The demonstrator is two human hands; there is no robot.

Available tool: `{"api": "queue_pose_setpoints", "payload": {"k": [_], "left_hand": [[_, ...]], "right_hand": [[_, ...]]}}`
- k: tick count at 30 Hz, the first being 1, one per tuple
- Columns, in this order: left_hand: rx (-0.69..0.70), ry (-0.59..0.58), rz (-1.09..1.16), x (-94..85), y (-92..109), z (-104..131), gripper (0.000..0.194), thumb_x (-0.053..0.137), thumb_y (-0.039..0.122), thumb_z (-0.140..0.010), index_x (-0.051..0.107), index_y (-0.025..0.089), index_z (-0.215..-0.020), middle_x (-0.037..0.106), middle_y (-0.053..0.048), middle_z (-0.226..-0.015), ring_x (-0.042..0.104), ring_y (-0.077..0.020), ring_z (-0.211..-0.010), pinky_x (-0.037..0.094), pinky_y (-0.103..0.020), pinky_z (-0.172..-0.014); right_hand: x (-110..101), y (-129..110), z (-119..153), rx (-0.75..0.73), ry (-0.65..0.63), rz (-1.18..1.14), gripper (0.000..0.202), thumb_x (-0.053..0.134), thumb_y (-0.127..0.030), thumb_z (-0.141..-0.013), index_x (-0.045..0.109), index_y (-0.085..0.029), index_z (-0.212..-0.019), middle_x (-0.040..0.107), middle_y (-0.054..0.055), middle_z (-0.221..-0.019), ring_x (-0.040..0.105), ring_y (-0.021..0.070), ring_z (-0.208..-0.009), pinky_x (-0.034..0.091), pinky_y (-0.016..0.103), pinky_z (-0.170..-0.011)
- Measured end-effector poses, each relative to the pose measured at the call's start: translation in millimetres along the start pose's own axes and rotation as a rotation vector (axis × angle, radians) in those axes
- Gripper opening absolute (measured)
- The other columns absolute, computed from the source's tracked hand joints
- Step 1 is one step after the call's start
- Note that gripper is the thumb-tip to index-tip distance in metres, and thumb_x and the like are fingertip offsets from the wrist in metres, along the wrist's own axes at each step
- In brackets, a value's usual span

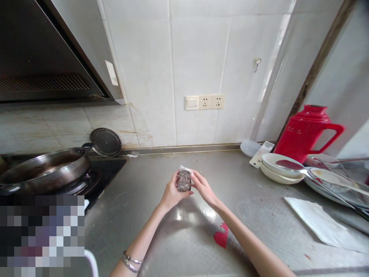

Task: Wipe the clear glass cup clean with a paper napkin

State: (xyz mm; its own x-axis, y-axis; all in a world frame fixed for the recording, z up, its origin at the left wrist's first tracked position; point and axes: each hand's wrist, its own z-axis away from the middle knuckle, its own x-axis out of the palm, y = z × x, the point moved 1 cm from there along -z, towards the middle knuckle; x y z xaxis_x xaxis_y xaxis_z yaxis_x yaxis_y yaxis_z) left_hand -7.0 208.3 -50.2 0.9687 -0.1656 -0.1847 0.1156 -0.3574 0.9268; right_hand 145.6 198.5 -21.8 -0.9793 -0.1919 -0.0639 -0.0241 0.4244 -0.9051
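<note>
Over the middle of the counter, I hold a small clear, shiny package (183,181) with brownish-grey contents and a white top edge. Whether it is a jar or a wrapped packet I cannot tell. My left hand (172,194) is wrapped round its left side and underside, thumb towards the right. My right hand (205,189) closes on its right side and upper right edge with the fingertips. On the counter below my right forearm lies a torn red scrap (221,235).
A large pan (47,171) stands on the stove at left, under the range hood (52,50). At right are a red thermos jug (302,132), stacked bowls (279,179), plates with long utensils, and a white paper sheet (319,221). Wall sockets (205,102) face me.
</note>
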Motion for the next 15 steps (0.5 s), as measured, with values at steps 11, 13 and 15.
{"api": "queue_pose_setpoints", "payload": {"k": [11,13,15], "left_hand": [[0.078,0.011,0.017,3.6,13.0,2.5,0.084,0.084,0.026,-0.056,0.036,0.021,-0.125,0.058,-0.012,-0.122,0.059,-0.0245,-0.108,0.047,-0.035,-0.092],[0.093,0.002,0.001,4.2,13.1,2.5,0.080,0.082,0.025,-0.057,0.037,0.021,-0.123,0.059,-0.011,-0.121,0.059,-0.0239,-0.107,0.047,-0.034,-0.091],[0.090,-0.012,-0.009,5.1,12.7,2.8,0.077,0.082,0.024,-0.058,0.039,0.021,-0.122,0.060,-0.011,-0.119,0.059,-0.0244,-0.107,0.047,-0.034,-0.090]], "right_hand": [[-14.9,-18.9,5.4,-0.456,0.050,0.488,0.031,0.040,-0.027,-0.097,0.063,-0.027,-0.117,0.067,0.008,-0.115,0.056,0.0231,-0.119,0.046,0.042,-0.099],[-11.3,-19.5,7.5,-0.512,0.007,0.483,0.032,0.040,-0.024,-0.096,0.060,-0.028,-0.120,0.067,0.006,-0.118,0.057,0.0219,-0.118,0.044,0.043,-0.103],[-8.6,-18.4,7.8,-0.514,-0.021,0.479,0.033,0.039,-0.023,-0.096,0.058,-0.029,-0.123,0.065,0.005,-0.121,0.056,0.0213,-0.119,0.041,0.044,-0.106]]}}
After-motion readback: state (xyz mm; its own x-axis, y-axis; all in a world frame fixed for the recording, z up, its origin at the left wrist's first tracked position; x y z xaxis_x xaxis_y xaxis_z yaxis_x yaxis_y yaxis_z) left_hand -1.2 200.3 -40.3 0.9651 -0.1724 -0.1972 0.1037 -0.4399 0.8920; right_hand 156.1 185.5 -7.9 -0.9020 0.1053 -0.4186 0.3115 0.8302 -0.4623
